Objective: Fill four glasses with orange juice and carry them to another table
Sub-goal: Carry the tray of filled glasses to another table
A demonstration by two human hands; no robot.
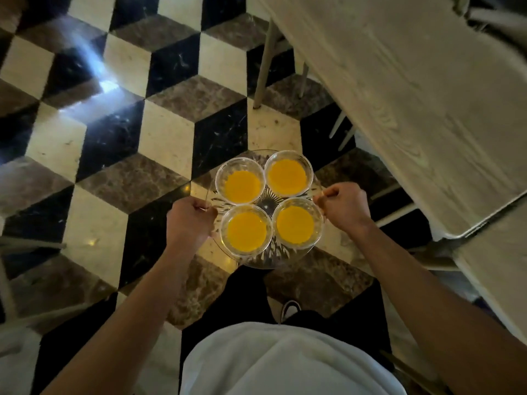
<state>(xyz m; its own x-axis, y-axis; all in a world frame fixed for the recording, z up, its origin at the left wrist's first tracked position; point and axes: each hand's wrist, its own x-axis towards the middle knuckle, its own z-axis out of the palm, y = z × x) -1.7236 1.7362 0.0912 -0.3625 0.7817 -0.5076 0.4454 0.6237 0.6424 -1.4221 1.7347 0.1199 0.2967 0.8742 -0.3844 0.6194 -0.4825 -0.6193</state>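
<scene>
Glass tray (265, 259) (4 juices) carried.

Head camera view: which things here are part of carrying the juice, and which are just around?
Part of the job:
- four glasses of orange juice
- clear glass tray under them
- left hand and right hand, gripping the tray's edges
- pale wooden table, possibly the destination

Just around:
- patterned tile floor
- chair legs

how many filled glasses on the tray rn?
4, all on the clear tray: far-left glass, far-right glass, near-left glass, near-right glass. None appear hidden. Left hand and right hand grip the tray's rim.
</scene>
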